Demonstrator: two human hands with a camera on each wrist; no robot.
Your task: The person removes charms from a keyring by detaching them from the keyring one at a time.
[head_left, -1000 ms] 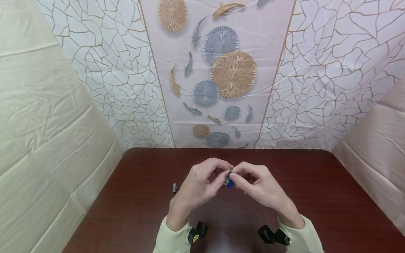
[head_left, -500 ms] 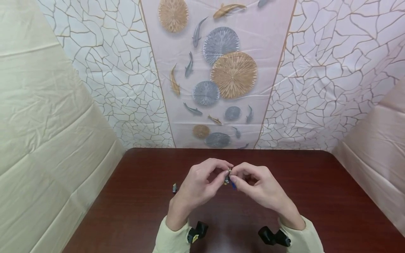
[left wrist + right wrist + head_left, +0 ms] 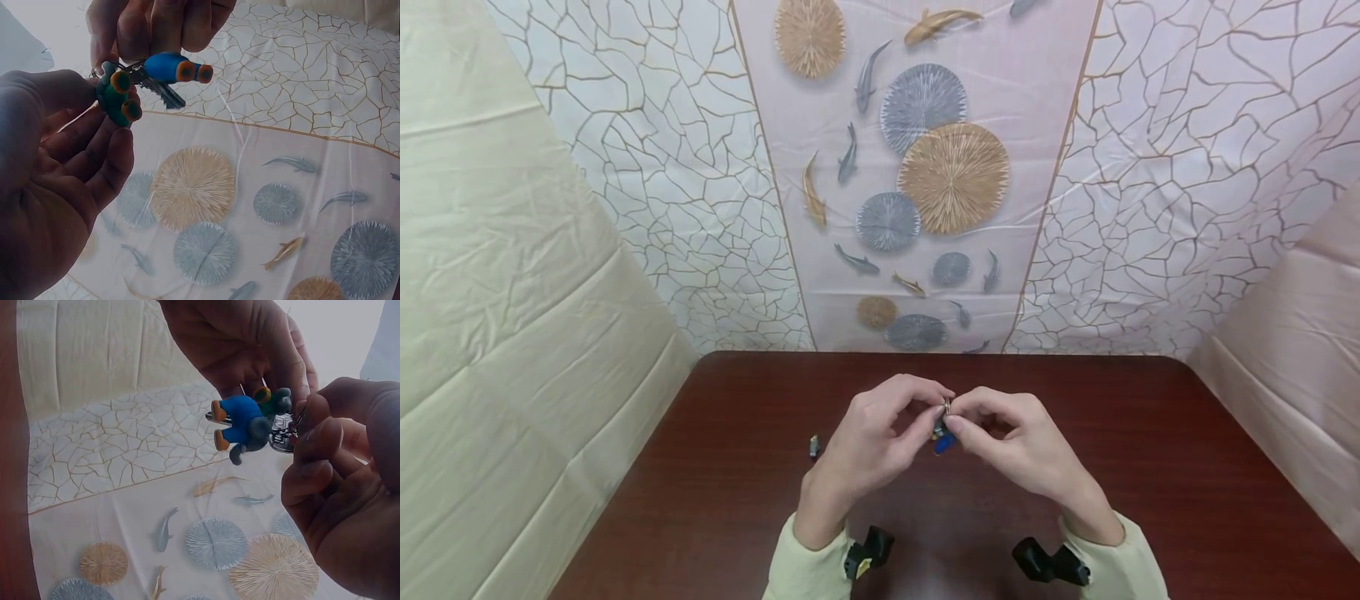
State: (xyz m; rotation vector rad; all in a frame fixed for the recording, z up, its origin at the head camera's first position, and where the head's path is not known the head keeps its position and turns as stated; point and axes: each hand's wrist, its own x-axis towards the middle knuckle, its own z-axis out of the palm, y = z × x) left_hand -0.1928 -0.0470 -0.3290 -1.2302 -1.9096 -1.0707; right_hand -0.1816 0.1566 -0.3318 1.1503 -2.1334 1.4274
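Note:
Above the table, both hands meet at a small metal key ring (image 3: 947, 407). My left hand (image 3: 876, 433) pinches it from one side, its thumb against a green figurine charm (image 3: 114, 100) with orange feet. From the other side my right hand (image 3: 1026, 442) pinches the ring between thumb and index finger. A blue-clothed figurine charm (image 3: 240, 422) with a grey head dangles from the ring on a short chain. Beside it in the left wrist view hangs a metal key (image 3: 165, 94). Fingertips hide part of the ring.
A small figurine (image 3: 814, 447) stands or lies on the dark red-brown table (image 3: 737, 517), left of my left hand. Behind the table hangs a patterned cloth (image 3: 880, 275), with pale cloth (image 3: 512, 333) at the sides.
Both hands stay almost in place at the ring. The blue charm swings right, partly behind the right thumb, then back left below the fingertips.

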